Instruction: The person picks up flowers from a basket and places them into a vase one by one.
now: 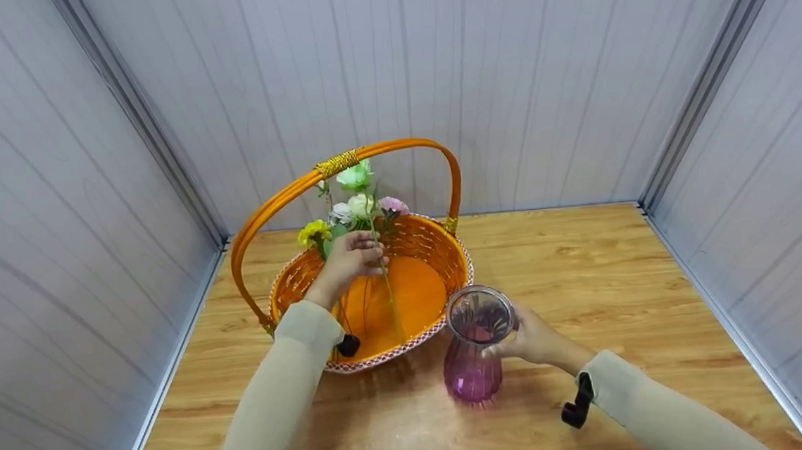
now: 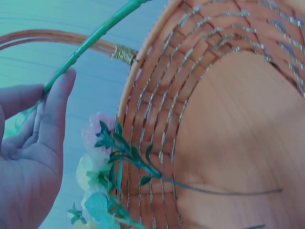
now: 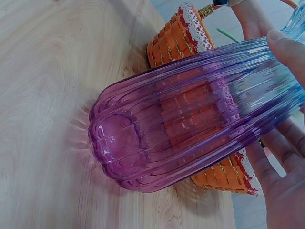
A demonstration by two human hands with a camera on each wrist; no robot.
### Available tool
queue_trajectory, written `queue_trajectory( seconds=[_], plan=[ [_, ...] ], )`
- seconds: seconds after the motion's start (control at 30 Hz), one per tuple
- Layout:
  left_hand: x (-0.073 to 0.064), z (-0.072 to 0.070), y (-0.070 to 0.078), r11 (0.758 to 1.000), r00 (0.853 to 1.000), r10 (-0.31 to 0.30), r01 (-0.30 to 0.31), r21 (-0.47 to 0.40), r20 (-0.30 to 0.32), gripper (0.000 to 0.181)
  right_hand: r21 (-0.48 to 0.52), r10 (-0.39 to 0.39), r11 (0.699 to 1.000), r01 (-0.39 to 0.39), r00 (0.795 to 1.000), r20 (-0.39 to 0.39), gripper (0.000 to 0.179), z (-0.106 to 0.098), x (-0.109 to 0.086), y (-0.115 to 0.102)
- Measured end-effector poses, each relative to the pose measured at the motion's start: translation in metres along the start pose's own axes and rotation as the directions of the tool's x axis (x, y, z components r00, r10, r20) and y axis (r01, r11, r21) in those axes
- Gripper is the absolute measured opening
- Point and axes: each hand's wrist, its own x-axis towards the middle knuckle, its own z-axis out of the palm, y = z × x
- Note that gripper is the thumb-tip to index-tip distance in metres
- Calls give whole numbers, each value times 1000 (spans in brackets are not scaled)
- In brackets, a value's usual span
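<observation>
- While your left hand [image 1: 355,255] pinches a flower [image 1: 355,176] by its stem [image 2: 93,39] over the basket [image 1: 419,287], its bloom is free, perhaps to avoid crushing.
- Your right hand [image 1: 532,336] wraps the upper vase [image 1: 473,375], just beside the basket, probably for steadiness.

Wood-grain tabletop [image 1: 587,261], seen on my remote feed.
I see the orange woven basket [image 1: 416,287] sitting upright on it; just beside stands the purple-tinted glass vase [image 1: 473,375], though I can't tell whether its base touches the wood.
</observation>
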Motion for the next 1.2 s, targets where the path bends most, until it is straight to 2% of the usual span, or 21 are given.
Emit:
queue_trajectory(
  seconds=[0.1, 0.23, 0.43, 0.67, 0.8, 1.2],
  plan=[
    [0, 6, 1, 996, 998, -14, 8, -88, -64, 28, 21, -33, 999, 33, 999, 14, 75, 0, 1, 0],
    [-2, 15, 1, 985, 990, -20, -5, -174, -142, 19, 32, -55, 998, 54, 998, 14, 75, 0, 0, 1],
    [-3, 29, -2, 973, 976, 6, -56, -226, -216, 17, 52, -58, 997, 58, 998, 10, 77, 0, -1, 3],
    [-6, 43, -8, 952, 950, 37, -128, -280, -309, 19, 49, -61, 997, 61, 998, 5, 77, 1, -1, 3],
    [-8, 50, -8, 932, 941, 48, -163, -323, -335, 17, 54, -52, 997, 52, 999, 7, 77, 2, -2, -1],
    [-11, 54, 5, 882, 932, 37, -200, -426, -360, 17, 32, -14, 999, 14, 1000, -3, 76, 2, -4, -1]
  ],
)
